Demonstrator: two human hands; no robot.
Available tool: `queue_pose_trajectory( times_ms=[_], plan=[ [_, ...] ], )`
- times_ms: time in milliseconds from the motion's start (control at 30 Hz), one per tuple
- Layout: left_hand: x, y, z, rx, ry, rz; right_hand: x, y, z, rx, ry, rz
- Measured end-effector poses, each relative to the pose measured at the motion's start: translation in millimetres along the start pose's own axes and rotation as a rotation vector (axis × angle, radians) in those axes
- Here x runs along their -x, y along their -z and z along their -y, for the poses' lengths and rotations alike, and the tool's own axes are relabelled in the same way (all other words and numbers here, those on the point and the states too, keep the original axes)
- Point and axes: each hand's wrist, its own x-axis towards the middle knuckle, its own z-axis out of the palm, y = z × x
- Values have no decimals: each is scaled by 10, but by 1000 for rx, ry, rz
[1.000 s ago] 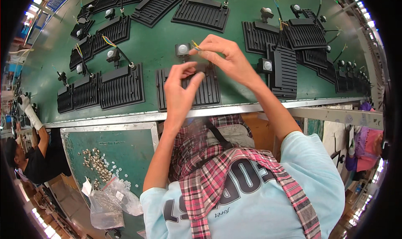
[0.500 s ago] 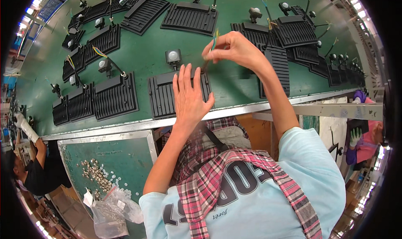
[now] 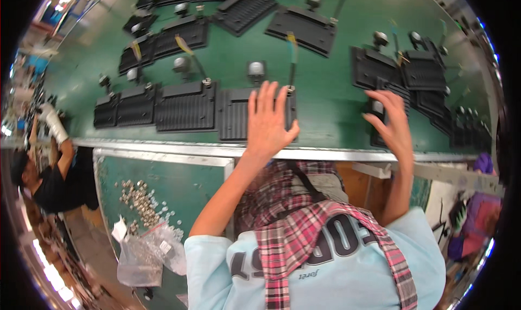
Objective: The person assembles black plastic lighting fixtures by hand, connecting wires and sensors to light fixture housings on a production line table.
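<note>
My left hand [image 3: 271, 126] lies flat, fingers stretched, on a black finned floodlight housing [image 3: 232, 114] at the table's front edge. A square sensor head with a pale dome [image 3: 256, 69] stands up behind that housing. From its far right corner rises a black cable [image 3: 292, 75] with yellow and blue-green wire ends. To the right, my right hand [image 3: 392, 120] is open, thumb and forefinger apart around a small black piece with a grey face [image 3: 377, 107]. Whether they touch it, I cannot tell. Another finned housing [image 3: 399, 93] lies partly hidden behind this hand.
Several similar housings stand at left [image 3: 186, 109], at the back [image 3: 304, 27] and at right [image 3: 423, 71]. Below the table's metal edge, a green side tray [image 3: 190, 174] holds small metal parts [image 3: 140, 201] and clear bags [image 3: 142, 255]. Co-workers are at both sides.
My right hand has let go of the cable's wire ends and moved right and nearer, to the small black piece. My left hand stays on the housing. The whole view has shifted.
</note>
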Motion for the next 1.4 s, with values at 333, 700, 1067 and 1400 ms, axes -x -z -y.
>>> queue_pose_trajectory(
  times_ms=[333,700,1067,1400],
  plan=[
    [147,496,801,-105,-1,11,208,-89,-505,174,-75,-23],
    [524,1139,1681,-122,199,-31,-757,-727,179,198,14,-132],
    [-302,180,-135,172,-28,-34,-906,-913,182,-67,92,-381],
    [-450,-194,32,-48,-14,30,-791,-648,-1672,371,-82,-471]
  ],
)
